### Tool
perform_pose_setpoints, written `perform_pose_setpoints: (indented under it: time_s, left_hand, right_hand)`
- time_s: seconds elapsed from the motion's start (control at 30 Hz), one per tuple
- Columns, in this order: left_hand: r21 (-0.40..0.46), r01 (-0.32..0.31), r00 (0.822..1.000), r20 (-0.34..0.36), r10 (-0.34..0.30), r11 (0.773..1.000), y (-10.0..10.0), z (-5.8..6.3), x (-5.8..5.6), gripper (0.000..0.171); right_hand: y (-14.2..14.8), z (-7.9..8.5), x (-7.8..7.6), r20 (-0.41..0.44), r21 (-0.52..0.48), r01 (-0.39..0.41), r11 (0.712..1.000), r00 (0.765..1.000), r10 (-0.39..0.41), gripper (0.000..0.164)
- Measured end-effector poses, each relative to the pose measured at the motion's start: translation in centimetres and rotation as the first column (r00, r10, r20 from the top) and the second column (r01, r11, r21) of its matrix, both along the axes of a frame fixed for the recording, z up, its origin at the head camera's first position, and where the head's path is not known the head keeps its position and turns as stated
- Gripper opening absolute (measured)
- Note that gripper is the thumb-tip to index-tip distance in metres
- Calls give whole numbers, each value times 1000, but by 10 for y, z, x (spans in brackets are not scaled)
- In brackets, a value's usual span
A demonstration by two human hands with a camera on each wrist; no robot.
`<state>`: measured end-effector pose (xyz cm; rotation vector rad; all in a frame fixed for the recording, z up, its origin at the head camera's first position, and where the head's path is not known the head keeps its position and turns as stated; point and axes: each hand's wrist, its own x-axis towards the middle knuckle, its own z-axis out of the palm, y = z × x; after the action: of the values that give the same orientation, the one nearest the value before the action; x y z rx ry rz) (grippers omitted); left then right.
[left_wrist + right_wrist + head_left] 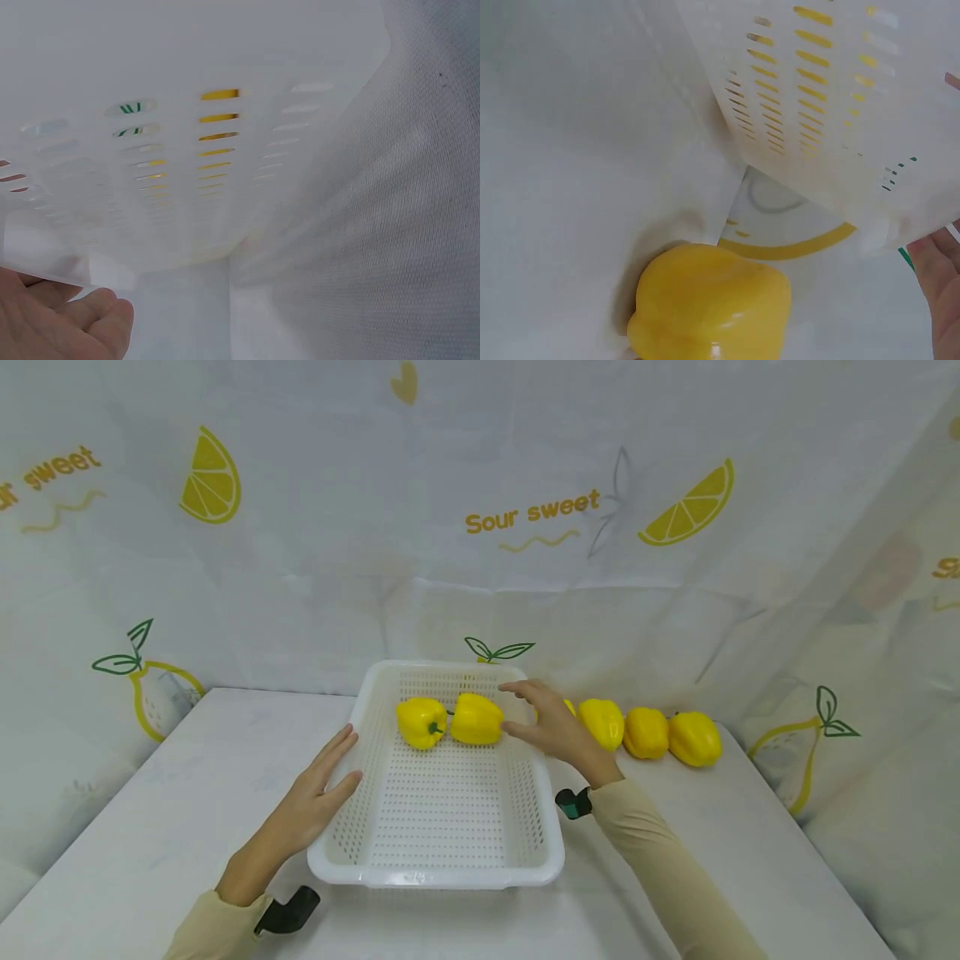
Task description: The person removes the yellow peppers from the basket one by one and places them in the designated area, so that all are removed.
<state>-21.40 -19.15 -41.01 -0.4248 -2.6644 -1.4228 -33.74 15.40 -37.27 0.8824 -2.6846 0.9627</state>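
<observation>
A white perforated plastic basket [438, 878] stands on the table, and two yellow bell peppers lie side by side near its far end. The left pepper [418, 723] shows its green stem; the right pepper [477, 720] sits close beside it. My left hand [311, 802] rests at the basket's left rim with fingers extended; the left wrist view shows part of this hand [71, 322] by the rim. Over the right rim, my right hand [555, 727] spreads thumb and fingers beside the right pepper, with nothing visible in its grasp.
Right of the basket, a row of yellow bell peppers runs along the table's back, including a middle one [646, 732] and an end one [695, 739]; my right hand partly covers another. A lemon-printed white cloth [337, 527] hangs behind the white table [202, 777].
</observation>
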Motion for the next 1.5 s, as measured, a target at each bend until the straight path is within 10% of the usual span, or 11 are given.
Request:
perform_pose_setpoints:
  time_s: [0.63, 1.5]
  left_hand:
    - [-9, -5, 1000, 9, 5, 1000, 1, 1, 0, 63]
    - [-4, 6, 1000, -6, -6, 1000, 0, 0, 0, 62]
  right_hand:
    - [-21, -5, -12, -24, 132, -48, 990, 998, 52, 57]
    - [-42, -5, -22, 37, 449, -40, 893, 999, 26, 67]
